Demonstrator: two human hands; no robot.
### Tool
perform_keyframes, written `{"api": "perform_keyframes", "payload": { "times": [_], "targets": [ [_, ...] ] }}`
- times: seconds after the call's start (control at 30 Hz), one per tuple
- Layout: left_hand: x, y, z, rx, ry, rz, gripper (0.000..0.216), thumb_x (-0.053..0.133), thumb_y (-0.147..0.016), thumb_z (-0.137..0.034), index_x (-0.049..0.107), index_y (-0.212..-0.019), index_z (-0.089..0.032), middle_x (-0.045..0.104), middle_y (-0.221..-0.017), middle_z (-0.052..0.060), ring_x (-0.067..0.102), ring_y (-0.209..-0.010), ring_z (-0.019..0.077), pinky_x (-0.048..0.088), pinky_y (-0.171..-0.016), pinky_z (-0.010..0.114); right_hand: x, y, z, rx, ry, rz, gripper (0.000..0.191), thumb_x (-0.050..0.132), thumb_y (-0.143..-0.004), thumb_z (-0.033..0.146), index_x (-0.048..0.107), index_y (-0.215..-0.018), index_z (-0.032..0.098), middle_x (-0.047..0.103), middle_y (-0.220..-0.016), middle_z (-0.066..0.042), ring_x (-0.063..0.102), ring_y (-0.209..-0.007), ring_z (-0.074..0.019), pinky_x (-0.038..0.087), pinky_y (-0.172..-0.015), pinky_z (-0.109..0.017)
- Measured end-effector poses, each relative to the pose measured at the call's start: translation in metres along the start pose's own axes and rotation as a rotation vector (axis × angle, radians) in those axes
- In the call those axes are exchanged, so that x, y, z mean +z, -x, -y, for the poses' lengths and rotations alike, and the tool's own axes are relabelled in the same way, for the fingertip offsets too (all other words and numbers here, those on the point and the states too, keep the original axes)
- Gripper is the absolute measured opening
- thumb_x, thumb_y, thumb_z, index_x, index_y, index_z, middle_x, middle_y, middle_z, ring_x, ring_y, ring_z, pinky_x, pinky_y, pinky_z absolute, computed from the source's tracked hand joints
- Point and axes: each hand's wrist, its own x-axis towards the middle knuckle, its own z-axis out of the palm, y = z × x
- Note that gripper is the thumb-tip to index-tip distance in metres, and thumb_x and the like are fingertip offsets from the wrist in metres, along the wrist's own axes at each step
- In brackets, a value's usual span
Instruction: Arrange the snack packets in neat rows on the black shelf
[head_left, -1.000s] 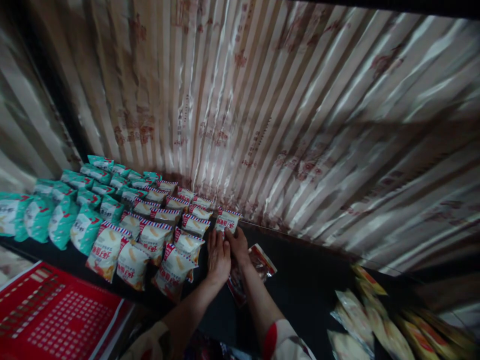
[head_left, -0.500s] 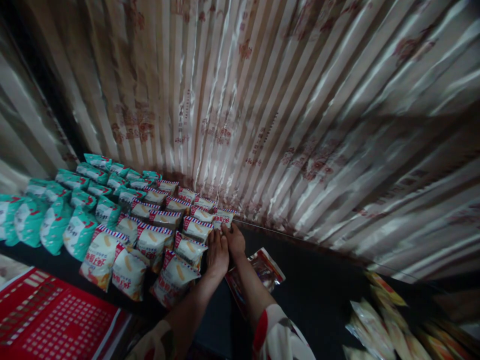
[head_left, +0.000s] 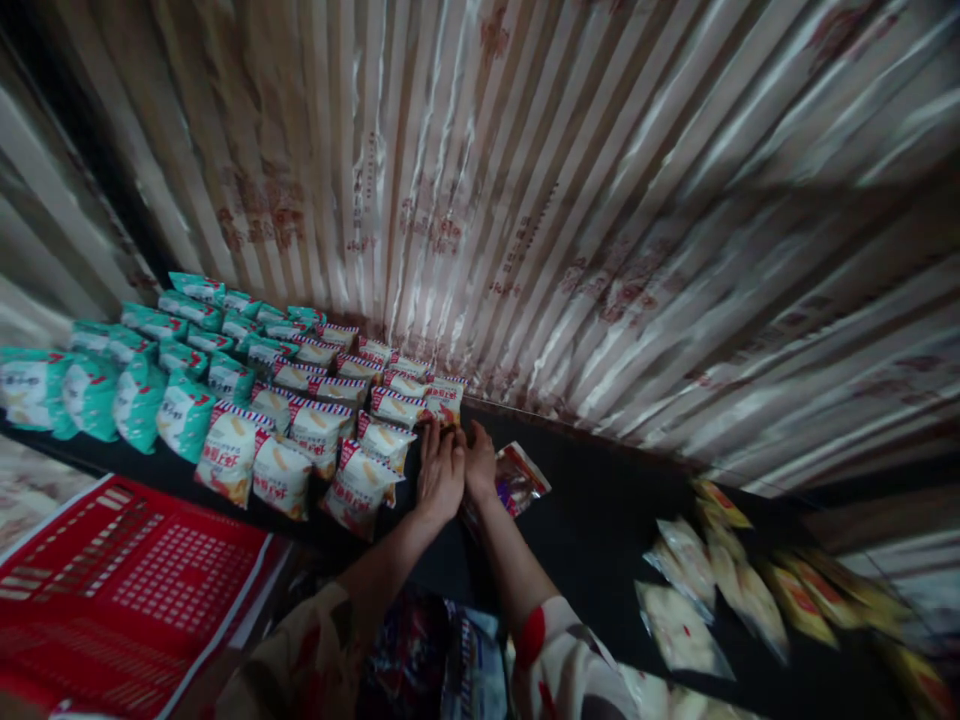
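My left hand [head_left: 441, 475] lies just in front of the back-right white snack bag [head_left: 444, 400], its fingers stretched forward, back of the hand up. Right beside it is my right hand [head_left: 480, 465], with its fingers bent inward. Something small and brownish shows between the fingertips; what it is I cannot make out. Several more white snack bags with striped top edges, such as a front one [head_left: 360, 490], stand in rows to the left. A flat, shiny red-brown packet [head_left: 521, 480] lies on the black surface [head_left: 592, 540], partly behind my right forearm.
Rows of teal snack bags [head_left: 184, 415] stand at far left. A red plastic basket [head_left: 180, 570] sits at lower left. Clear-wrapped pale packets [head_left: 679, 625] and yellow packets [head_left: 802, 600] lie at right. A pleated printed curtain [head_left: 525, 200] hangs behind.
The view has tilted down, so the bags and packets sit higher in the picture. My hands have drawn slightly back from the back-right white snack bag.
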Motion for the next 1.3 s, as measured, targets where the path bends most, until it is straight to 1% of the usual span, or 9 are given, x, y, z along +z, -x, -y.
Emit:
{"api": "perform_keyframes", "payload": {
  "times": [0.17,0.3,0.4,0.5,0.67,0.87,1.0,1.13,1.3],
  "targets": [
    [-0.024,0.079,-0.001,0.093,0.141,0.087,0.037,0.03,-0.087,-0.017,0.055,-0.116,-0.017,0.057,-0.119,0.01,0.053,-0.111,0.0175,0.041,-0.1,0.034,-0.043,0.076,-0.011,-0.047,-0.256,-0.078,0.044,0.044,-0.082,0.042,0.058,-0.112,0.013,0.063,-0.111,-0.012,0.059,-0.098,-0.021,0.043,-0.09,-0.033],
    [-0.039,0.156,0.015,0.081,0.218,0.288,0.036,0.031,-0.083,-0.012,0.06,-0.104,-0.021,0.06,-0.104,0.006,0.059,-0.094,0.014,0.047,-0.087,0.027,-0.072,0.161,-0.043,0.01,-0.384,-0.024,0.04,0.043,-0.084,0.048,0.06,-0.102,0.016,0.068,-0.088,-0.008,0.062,-0.078,-0.0189,0.048,-0.074,-0.029],
    [-0.039,0.198,0.028,-0.078,0.1,0.505,0.036,0.036,-0.08,-0.009,0.061,-0.102,-0.02,0.061,-0.105,0.006,0.057,-0.101,0.0155,0.042,-0.092,0.025,-0.077,0.217,-0.082,0.053,-0.169,0.11,0.034,0.045,-0.083,0.048,0.065,-0.087,0.021,0.069,-0.079,-0.006,0.063,-0.075,-0.0207,0.048,-0.071,-0.029],
    [-0.033,0.222,0.033,-0.246,-0.035,0.667,0.038,0.039,-0.077,-0.005,0.062,-0.105,-0.015,0.061,-0.109,0.009,0.056,-0.105,0.0171,0.039,-0.094,0.025,-0.071,0.247,-0.113,0.036,0.168,0.235,0.03,0.048,-0.08,0.035,0.067,-0.098,0.021,0.068,-0.101,-0.01,0.062,-0.095,-0.0255,0.047,-0.083,-0.033],
    [-0.027,0.238,0.032,-0.297,-0.072,0.727,0.036,0.043,-0.074,-0.005,0.064,-0.101,-0.016,0.065,-0.103,0.007,0.059,-0.1,0.0176,0.041,-0.09,0.024,-0.071,0.255,-0.126,-0.042,0.64,0.2,0.038,0.044,-0.082,0.025,0.061,-0.115,0.017,0.056,-0.125,-0.012,0.049,-0.115,-0.0288,0.039,-0.096,-0.037],
    [-0.029,0.243,0.036,-0.295,-0.09,0.733,0.033,0.047,-0.074,-0.01,0.065,-0.098,-0.023,0.066,-0.105,0.002,0.058,-0.102,0.0169,0.039,-0.092,0.024,-0.081,0.254,-0.138,0.096,0.84,0.116,0.049,0.045,-0.08,0.02,0.049,-0.129,0.019,0.051,-0.13,-0.016,0.051,-0.111,-0.0305,0.04,-0.089,-0.043],
    [-0.027,0.247,0.037,-0.299,-0.065,0.717,0.031,0.047,-0.073,-0.009,0.066,-0.095,-0.021,0.067,-0.104,0.004,0.058,-0.102,0.0186,0.039,-0.093,0.026,-0.086,0.253,-0.141,0.078,0.786,0.178,0.057,0.041,-0.078,0.009,0.044,-0.134,0.016,0.053,-0.126,-0.019,0.055,-0.11,-0.0273,0.04,-0.091,-0.037],
    [-0.026,0.249,0.035,-0.321,0.018,0.691,0.029,0.048,-0.074,-0.011,0.065,-0.095,-0.021,0.067,-0.104,0.003,0.058,-0.102,0.019,0.038,-0.095,0.028,-0.099,0.253,-0.128,0.019,0.61,0.168,0.057,0.04,-0.078,0.011,0.042,-0.136,0.012,0.056,-0.124,-0.019,0.054,-0.114,-0.0268,0.042,-0.092,-0.035],
    [-0.028,0.244,0.033,-0.401,0.199,0.67,0.043,0.051,-0.079,-0.027,0.051,-0.121,-0.016,0.056,-0.126,0.01,0.052,-0.114,0.0201,0.037,-0.098,0.031,-0.122,0.258,-0.104,0.027,0.189,0.166,0.065,0.049,-0.072,0.018,0.039,-0.137,0.017,0.057,-0.125,-0.012,0.058,-0.11,-0.0246,0.044,-0.093,-0.035]
  ]
}}
